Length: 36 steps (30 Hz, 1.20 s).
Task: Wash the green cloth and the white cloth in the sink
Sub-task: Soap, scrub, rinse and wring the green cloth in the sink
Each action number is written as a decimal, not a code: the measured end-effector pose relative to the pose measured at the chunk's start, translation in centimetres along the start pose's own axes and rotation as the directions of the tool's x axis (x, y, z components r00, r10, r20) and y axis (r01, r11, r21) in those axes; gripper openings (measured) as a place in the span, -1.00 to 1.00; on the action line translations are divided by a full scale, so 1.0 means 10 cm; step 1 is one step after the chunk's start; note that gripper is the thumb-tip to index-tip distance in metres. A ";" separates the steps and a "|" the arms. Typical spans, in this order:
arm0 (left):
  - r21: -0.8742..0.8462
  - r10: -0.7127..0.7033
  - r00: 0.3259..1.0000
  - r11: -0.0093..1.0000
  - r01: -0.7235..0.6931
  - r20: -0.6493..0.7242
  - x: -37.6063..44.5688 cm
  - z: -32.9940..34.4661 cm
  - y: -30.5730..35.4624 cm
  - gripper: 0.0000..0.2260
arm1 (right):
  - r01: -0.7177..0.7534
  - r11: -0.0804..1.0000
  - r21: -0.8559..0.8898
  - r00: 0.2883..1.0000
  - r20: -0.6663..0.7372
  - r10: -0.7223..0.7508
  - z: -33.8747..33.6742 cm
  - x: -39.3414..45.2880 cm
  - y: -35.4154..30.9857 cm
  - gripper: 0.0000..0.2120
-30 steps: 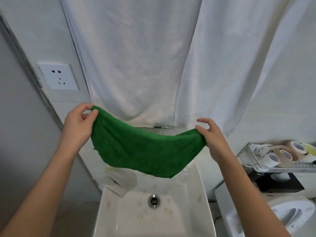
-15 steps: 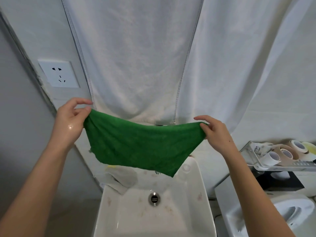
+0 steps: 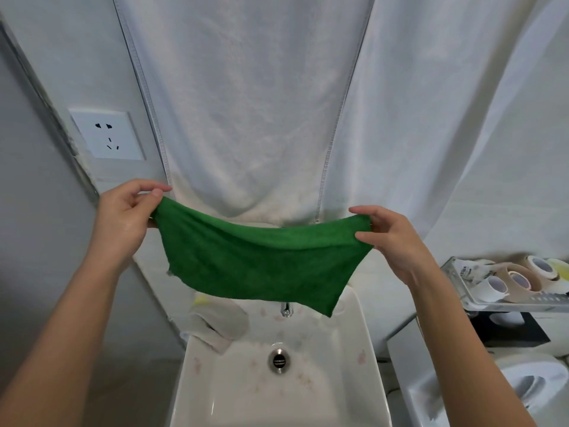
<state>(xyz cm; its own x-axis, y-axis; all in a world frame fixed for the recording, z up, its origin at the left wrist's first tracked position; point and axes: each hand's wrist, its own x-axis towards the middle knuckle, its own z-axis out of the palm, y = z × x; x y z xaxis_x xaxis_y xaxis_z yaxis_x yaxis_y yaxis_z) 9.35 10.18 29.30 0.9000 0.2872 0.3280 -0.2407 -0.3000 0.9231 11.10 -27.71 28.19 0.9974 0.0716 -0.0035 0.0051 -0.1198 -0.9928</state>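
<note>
Sink (image 3: pixel 363 349) sits below your hands. Green cloth (image 3: pixel 261 257) stretched between them, above the sink. Your left hand (image 3: pixel 123 220) and right hand (image 3: pixel 391 238) each pinch a top corner. White cloth (image 3: pixel 215 322) lies below your left hand on the sink's rim.

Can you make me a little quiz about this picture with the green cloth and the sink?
1. True or false: the green cloth is lying in the sink.
2. How many hands hold the green cloth? A) none B) one C) two
3. Fill in: the white cloth lies over the back left corner of the ____.

Key
1. False: it hangs in the air above the sink, stretched out.
2. C: the left hand pinches one end and the right hand pinches the other.
3. Sink: it lies crumpled on the rim, left of the tap.
</note>
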 end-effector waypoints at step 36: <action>0.436 -0.204 0.952 0.896 0.088 0.227 -0.16 -0.11 -0.03 -0.72 | 0.137 0.552 -0.823 0.933 -0.081 -0.352 -0.15 0.01 -0.15 -0.85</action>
<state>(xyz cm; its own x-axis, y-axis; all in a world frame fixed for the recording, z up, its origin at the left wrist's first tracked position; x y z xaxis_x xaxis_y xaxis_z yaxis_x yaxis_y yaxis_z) 7.63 10.80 28.73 0.9886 0.1286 0.0788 0.0220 -0.6400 0.7680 11.30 -28.99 29.90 0.9342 0.0287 0.3555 0.1979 -0.8711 -0.4496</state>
